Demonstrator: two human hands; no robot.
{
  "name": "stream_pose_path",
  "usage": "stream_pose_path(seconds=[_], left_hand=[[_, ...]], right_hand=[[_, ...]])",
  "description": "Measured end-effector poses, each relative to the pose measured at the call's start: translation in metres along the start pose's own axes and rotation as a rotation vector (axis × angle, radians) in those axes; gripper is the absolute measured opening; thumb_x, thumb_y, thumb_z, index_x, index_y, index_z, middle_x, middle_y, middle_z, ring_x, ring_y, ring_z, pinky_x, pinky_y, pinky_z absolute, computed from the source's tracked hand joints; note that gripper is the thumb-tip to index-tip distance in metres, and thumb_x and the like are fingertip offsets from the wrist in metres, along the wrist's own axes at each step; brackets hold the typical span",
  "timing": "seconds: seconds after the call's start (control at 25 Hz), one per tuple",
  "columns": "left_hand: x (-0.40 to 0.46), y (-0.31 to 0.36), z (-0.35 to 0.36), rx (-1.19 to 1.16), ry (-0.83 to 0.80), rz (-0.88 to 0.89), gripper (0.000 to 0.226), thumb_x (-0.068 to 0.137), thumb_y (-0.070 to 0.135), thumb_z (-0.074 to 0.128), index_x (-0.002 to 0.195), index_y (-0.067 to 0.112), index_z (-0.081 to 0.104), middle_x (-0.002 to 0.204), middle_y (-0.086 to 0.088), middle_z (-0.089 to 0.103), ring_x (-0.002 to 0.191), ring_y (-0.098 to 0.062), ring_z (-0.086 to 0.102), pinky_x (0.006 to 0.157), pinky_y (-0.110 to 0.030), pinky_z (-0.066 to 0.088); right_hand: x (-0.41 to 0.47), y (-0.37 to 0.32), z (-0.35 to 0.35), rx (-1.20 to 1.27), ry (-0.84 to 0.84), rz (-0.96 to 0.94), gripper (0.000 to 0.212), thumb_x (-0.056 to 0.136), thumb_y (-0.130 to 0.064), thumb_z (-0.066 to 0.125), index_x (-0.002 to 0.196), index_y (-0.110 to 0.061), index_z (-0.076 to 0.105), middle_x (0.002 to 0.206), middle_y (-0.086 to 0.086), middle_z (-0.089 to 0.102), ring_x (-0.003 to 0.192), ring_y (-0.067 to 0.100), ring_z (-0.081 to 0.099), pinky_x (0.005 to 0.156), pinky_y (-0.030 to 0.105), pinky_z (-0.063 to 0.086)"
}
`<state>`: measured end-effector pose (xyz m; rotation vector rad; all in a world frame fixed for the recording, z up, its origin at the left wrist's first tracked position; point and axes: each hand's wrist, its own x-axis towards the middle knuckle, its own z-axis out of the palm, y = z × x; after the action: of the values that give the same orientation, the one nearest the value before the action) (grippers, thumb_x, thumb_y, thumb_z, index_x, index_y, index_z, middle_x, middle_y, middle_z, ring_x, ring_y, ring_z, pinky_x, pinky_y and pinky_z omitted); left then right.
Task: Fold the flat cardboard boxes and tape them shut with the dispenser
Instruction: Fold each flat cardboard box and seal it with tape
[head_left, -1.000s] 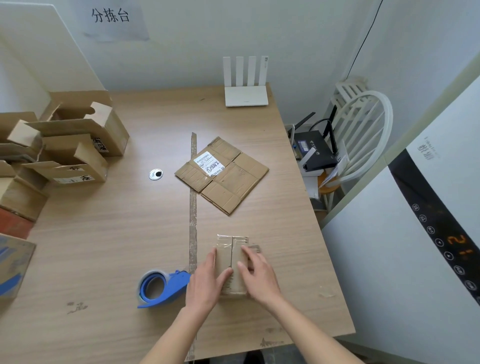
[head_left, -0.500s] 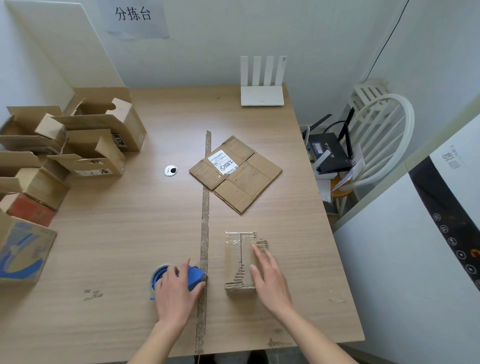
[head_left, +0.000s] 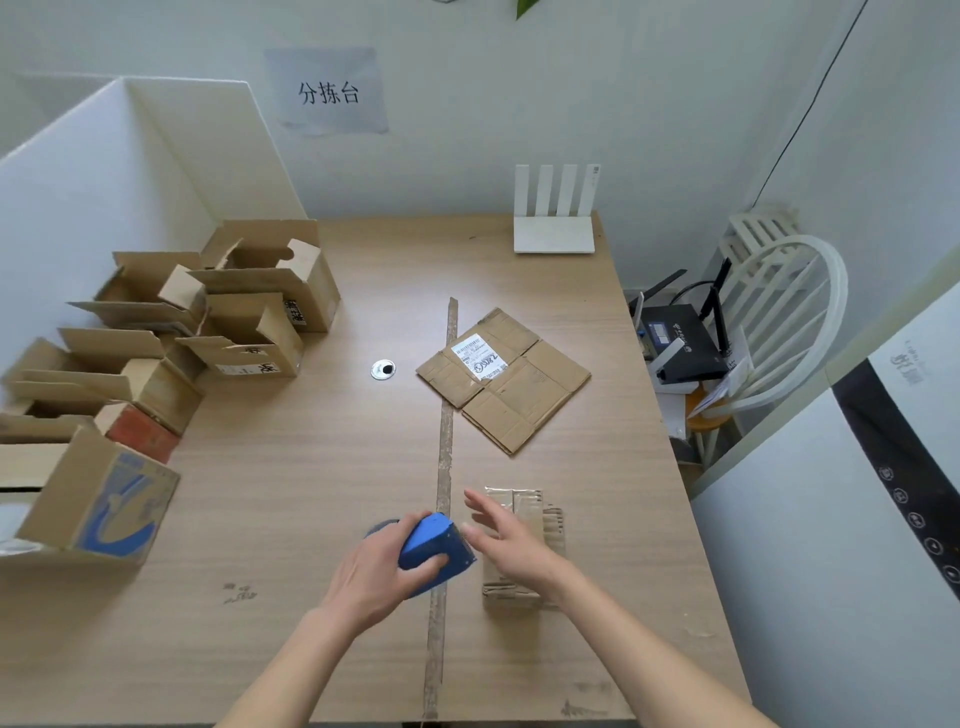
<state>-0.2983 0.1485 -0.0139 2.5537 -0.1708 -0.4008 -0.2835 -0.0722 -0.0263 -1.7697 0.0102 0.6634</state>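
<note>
While opened cardboard boxes (head_left: 249, 306) crowd the table's (head_left: 291, 519) left side, the left hand (head_left: 376, 574) grips the blue tape dispenser (head_left: 434, 551) near the front edge; beside it, the right hand (head_left: 511, 543) hovers with fingers spread, holding nothing, over the small folded box (head_left: 540, 514), with a flat cardboard box (head_left: 511, 384) farther back
</note>
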Motion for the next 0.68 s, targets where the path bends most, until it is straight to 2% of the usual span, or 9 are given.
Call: stream_pose_path(seconds=[0.12,0.24,0.36,0.44,0.56,0.68], left_hand=[[-0.004,0.011,-0.031,0.032,0.015,0.030,0.055,0.083,0.070,0.052,0.134,0.051,0.043,0.106,0.025,0.059,0.096,-0.005,0.057,0.077,-0.025,0.049],[-0.007,0.020,-0.053,0.073,0.019,0.104,0.058,0.081,0.070,0.052,0.135,0.051,0.043,0.108,0.026,0.060,0.096,-0.003,0.057,0.077,-0.024,0.049],[-0.006,0.031,-0.068,0.068,0.023,0.161,0.056,0.081,0.068,0.054,0.134,0.050,0.045,0.106,0.026,0.060,0.093,-0.002,0.057,0.074,-0.020,0.047],[-0.003,0.036,-0.077,0.081,0.018,0.195,0.056,0.081,0.069,0.055,0.134,0.050,0.044,0.105,0.027,0.060,0.090,-0.003,0.057,0.070,-0.016,0.042],[0.004,0.045,-0.083,0.122,-0.001,0.240,0.057,0.083,0.071,0.054,0.135,0.049,0.045,0.103,0.026,0.062,0.085,-0.002,0.057,0.067,-0.013,0.039],[0.010,0.056,-0.078,0.174,-0.028,0.282,0.063,0.079,0.077,0.045,0.133,0.045,0.048,0.106,0.019,0.069,0.085,-0.006,0.061,0.071,-0.022,0.045]], right_hand=[[0.002,-0.027,-0.003,0.050,-0.021,-0.013,0.042,0.106,-0.024,0.052,0.148,-0.026,0.048,0.141,-0.013,0.058,0.131,0.002,0.051,0.116,0.032,0.040],[-0.002,-0.048,-0.006,0.056,0.015,-0.042,0.034,0.103,-0.023,0.058,0.137,-0.021,0.061,0.124,-0.007,0.069,0.115,0.006,0.064,0.101,0.026,0.052],[-0.007,-0.060,-0.010,0.063,0.079,-0.075,0.021,0.096,-0.022,0.069,0.116,-0.018,0.073,0.106,0.000,0.076,0.100,0.013,0.071,0.088,0.025,0.058],[-0.011,-0.066,-0.015,0.087,0.129,-0.075,0.015,0.091,-0.022,0.074,0.106,-0.017,0.076,0.099,0.002,0.078,0.094,0.015,0.073,0.084,0.025,0.059],[-0.018,-0.067,-0.018,0.126,0.221,-0.054,0.016,0.087,-0.021,0.079,0.101,-0.019,0.074,0.097,0.008,0.076,0.088,0.015,0.073,0.081,0.026,0.060],[-0.023,-0.057,-0.019,0.158,0.369,0.042,0.014,0.087,-0.014,0.078,0.100,-0.017,0.074,0.095,0.010,0.075,0.090,0.020,0.074,0.081,0.031,0.062]])
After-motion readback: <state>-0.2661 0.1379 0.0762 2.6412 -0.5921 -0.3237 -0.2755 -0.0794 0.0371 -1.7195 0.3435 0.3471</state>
